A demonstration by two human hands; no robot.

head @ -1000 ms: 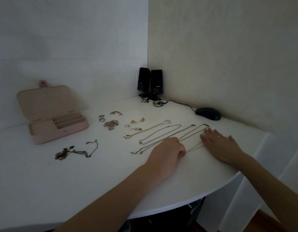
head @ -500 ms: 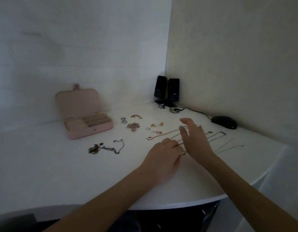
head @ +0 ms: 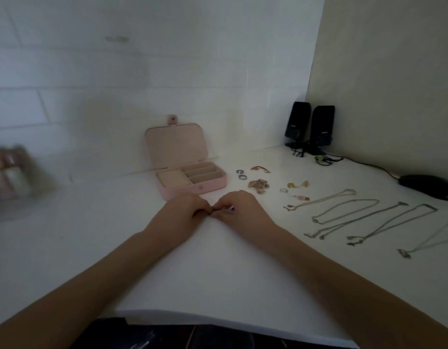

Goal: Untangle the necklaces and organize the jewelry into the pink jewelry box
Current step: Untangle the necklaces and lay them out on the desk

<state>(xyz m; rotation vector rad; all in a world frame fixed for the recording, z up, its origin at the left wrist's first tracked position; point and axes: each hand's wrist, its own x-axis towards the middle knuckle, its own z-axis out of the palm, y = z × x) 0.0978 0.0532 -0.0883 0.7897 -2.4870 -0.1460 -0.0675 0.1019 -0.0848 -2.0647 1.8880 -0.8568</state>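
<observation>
Both hands meet just before the open pink box [head: 192,183]: the left hand [head: 182,212] and right hand [head: 243,210] each pinch a small dark tangle [head: 219,209] (mostly hidden by fingers). Likely a thin chain: light, limp, easily knotted, best held near the snag. Four necklaces [head: 348,210] lie straightened on the surface [head: 217,273].
</observation>
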